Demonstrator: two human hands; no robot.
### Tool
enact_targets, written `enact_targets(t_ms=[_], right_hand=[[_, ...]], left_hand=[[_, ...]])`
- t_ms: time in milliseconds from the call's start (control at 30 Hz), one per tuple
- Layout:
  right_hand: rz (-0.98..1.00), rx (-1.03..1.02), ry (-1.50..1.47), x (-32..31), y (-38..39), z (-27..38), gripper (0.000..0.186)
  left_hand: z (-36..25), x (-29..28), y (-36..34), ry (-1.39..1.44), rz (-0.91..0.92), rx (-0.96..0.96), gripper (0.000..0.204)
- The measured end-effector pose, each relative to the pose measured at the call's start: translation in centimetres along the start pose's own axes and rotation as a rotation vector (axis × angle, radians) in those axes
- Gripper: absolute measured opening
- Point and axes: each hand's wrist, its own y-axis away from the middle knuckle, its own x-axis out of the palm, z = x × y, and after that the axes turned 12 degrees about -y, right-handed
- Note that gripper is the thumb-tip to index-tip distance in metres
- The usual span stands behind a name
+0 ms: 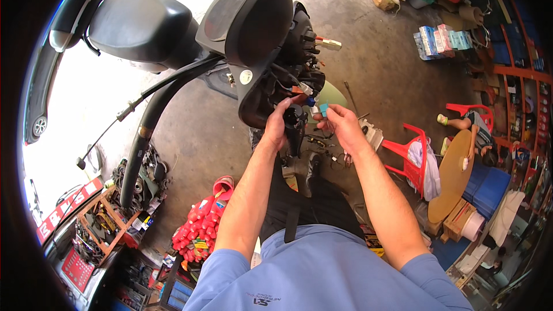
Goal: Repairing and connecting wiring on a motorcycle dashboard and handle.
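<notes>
Left hand (276,126) and right hand (344,125) at a scooter's (247,29) exposed wiring (306,88).
The right thumb and fingers pinch a light-blue plug (324,110) just beside the wires; I cannot tell how the left grips near the dark front panel (252,93). Beyond are a red chair (415,159), a round table (452,181) and stacked boxes (440,42).

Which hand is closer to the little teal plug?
The right. The right hand pinches the teal plug at its fingertips, while the left hand is apart from it, off to its left, beside the black panel.
</notes>
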Motion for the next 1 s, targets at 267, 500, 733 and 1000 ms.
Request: enact_targets(t_ms=[267,500,733,1000], right_hand=[[-0.100,-0.143,0.401,1.6,-0.7,-0.3,0.027],[-0.138,-0.175,0.417,2.7,-1.0,0.0,0.028],[-0.136,-0.140,0.332,2.6,-1.3,-0.2,0.029],[-0.180,-0.076,0.278,2.9,-1.6,0.0,0.030]], left_hand=[[-0.4,0.3,0.2,-0.004,0.010,0.001,0.048],[-0.1,-0.1,0.0,-0.032,0.000,-0.021,0.047],[0.4,-0.5,-0.5,-0.113,0.020,0.052,0.048],[0.5,-0.4,-0.5,-0.161,0.031,0.104,0.048]])
